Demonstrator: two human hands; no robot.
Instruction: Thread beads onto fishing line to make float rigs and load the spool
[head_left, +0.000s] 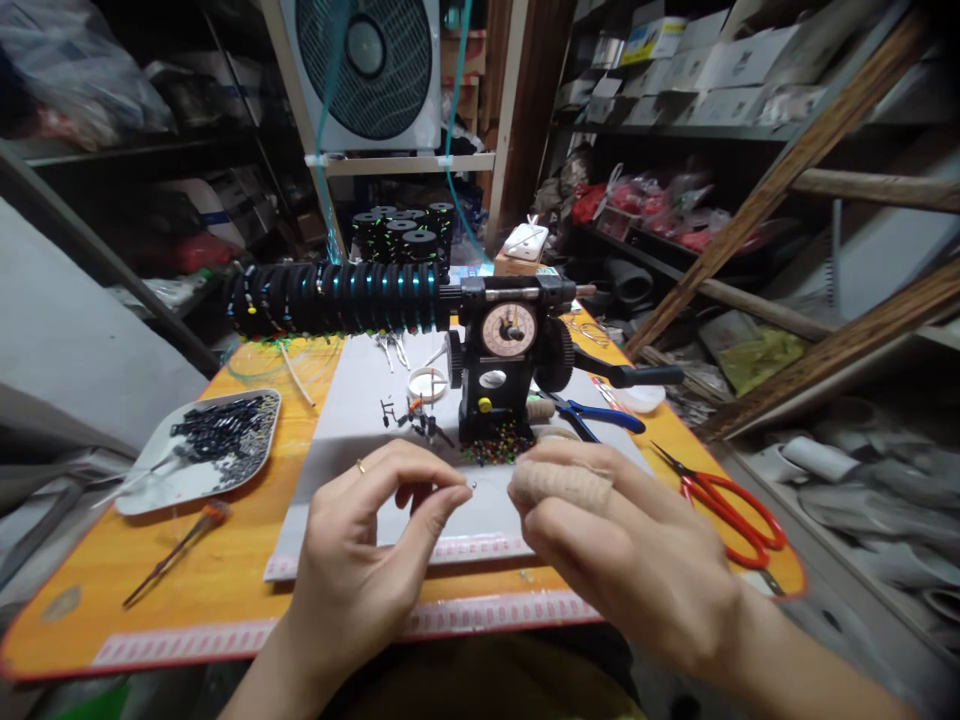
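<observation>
My left hand (367, 540) is closed in a pinch, thumb against forefinger, with a ring on one finger. A tiny shiny bead-like piece (473, 485) shows at its fingertips. My right hand (637, 550) is closed just to the right, one finger wrapped in a beige bandage (566, 484). Whatever its fingertips grip is hidden. Both hands hover over a white board (349, 480). Beyond them stands a black hand-crank winding machine (487, 385) with a dial. A row of black foam spools (337, 298) wound with line extends from its left side. Small coloured beads (499, 445) lie at its base.
At left are a white tray (266, 440) of small black parts and a brush (180, 550). Red-handled scissors (731, 515) and blue-handled pliers (600, 415) lie at right. A box fan (365, 70), more spools (401, 230) and a wooden ladder (795, 170) stand beyond.
</observation>
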